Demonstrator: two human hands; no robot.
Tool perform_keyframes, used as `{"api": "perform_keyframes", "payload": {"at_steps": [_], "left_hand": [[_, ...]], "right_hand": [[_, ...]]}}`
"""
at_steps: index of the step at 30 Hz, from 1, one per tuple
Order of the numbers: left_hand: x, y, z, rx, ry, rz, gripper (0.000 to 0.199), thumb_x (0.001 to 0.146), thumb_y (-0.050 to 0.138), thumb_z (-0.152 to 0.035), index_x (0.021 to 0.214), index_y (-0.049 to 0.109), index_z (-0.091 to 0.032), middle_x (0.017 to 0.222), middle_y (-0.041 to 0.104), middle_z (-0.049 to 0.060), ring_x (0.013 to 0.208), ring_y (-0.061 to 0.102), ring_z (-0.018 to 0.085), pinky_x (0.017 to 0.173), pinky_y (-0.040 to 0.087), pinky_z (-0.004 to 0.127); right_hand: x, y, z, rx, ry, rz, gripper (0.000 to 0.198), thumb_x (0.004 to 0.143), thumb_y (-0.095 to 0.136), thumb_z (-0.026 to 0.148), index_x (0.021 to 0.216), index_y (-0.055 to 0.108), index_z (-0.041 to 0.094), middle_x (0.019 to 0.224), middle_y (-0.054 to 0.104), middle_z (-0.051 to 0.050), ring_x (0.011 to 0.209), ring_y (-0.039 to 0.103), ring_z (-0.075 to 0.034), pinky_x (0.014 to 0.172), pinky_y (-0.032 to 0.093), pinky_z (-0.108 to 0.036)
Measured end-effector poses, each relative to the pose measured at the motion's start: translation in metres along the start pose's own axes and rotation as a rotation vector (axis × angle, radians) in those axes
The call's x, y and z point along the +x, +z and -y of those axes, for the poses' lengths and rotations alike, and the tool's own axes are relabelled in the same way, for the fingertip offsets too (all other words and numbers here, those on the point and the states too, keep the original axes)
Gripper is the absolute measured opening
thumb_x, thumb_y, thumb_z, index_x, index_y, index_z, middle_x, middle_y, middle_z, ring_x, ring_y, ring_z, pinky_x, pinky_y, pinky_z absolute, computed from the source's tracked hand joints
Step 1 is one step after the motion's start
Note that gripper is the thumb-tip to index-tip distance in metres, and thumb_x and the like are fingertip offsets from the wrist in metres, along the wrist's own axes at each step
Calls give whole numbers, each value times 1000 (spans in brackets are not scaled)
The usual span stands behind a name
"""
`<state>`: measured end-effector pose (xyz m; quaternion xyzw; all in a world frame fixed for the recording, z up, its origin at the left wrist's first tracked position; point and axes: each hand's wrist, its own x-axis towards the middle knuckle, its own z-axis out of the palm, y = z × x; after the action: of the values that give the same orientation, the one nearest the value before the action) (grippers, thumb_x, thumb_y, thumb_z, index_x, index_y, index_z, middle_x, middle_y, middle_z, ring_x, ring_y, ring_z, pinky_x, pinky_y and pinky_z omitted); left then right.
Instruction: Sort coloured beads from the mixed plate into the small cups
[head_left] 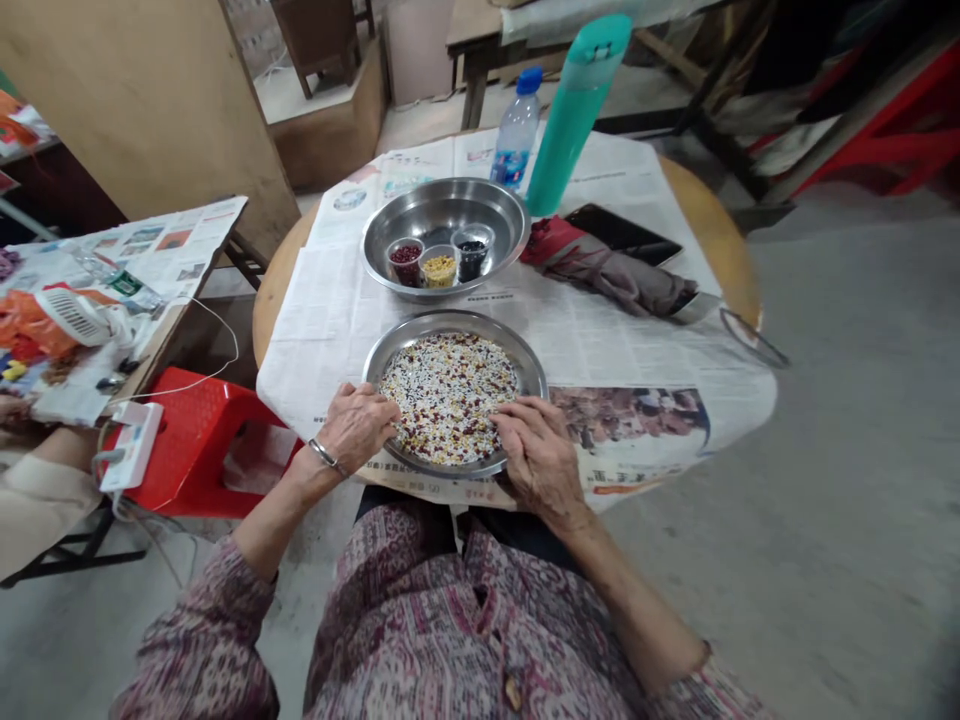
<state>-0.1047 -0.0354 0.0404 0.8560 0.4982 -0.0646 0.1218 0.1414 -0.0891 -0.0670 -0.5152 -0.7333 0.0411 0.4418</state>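
A round metal plate lies close in front of me, covered with mixed white, yellow, dark red and black grains and beans. Over its left rim reaches my left hand, a silver bracelet on the wrist. Its fingers are curled together, with the tips at the edge of the beans. My right hand rests over the right rim, thumb and forefinger pinched among the beans. What either pinch holds is too small to see. Behind the plate, a metal basin contains cups of dark red beans, yellow beans and black beans.
Newspaper covers the round table. Behind the basin stand a water bottle and a teal bottle. A folded umbrella and a dark phone lie right. At left are a red stool, a power strip and another person's leg.
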Motion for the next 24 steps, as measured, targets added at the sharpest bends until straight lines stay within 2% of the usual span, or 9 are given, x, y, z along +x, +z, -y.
{"api": "perform_keyframes", "payload": {"at_steps": [4,7,13,17,19,21,24], "left_hand": [[12,-3,-7,42,23,85,12,79,64,-21,67,67,-20,80,70,5,88,57,23,86,36,39],[18,-1,-12,82,36,114,15,79,62,-15,64,65,-18,78,69,9,85,59,23,82,40,37],[16,3,-21,194,22,154,23,89,46,-10,89,68,-15,88,68,13,85,64,23,71,44,31],[15,6,-19,141,52,131,21,87,49,-11,94,67,-17,90,69,11,81,65,21,71,45,30],[16,7,-15,28,56,92,17,84,53,-11,89,67,-18,87,70,7,79,64,18,72,45,28],[19,9,-10,-182,36,31,11,83,57,-13,83,67,-18,80,70,4,75,63,16,72,46,27],[22,13,-5,-713,-77,9,4,80,64,-16,82,67,-17,73,69,2,68,63,14,69,49,26]], "right_hand": [[-1,1,-1,4,12,-9,27,96,44,22,101,70,20,104,70,-8,112,54,-25,100,46,-46],[-1,2,-1,7,15,-10,27,96,44,22,100,70,20,103,70,-8,112,54,-25,100,46,-46],[0,1,1,-7,5,-6,25,96,45,22,99,70,18,103,70,-9,112,53,-25,100,47,-46],[1,1,1,6,13,-4,26,96,44,22,99,70,20,103,70,-8,112,53,-25,100,47,-46],[0,1,0,11,19,-5,26,96,44,22,99,70,20,103,70,-7,112,53,-25,100,47,-46],[0,1,0,11,21,-6,26,96,44,22,99,70,20,103,70,-7,112,53,-25,100,47,-46],[0,1,-1,2,13,0,25,96,45,21,99,69,19,103,70,-8,113,53,-25,101,46,-46]]}}
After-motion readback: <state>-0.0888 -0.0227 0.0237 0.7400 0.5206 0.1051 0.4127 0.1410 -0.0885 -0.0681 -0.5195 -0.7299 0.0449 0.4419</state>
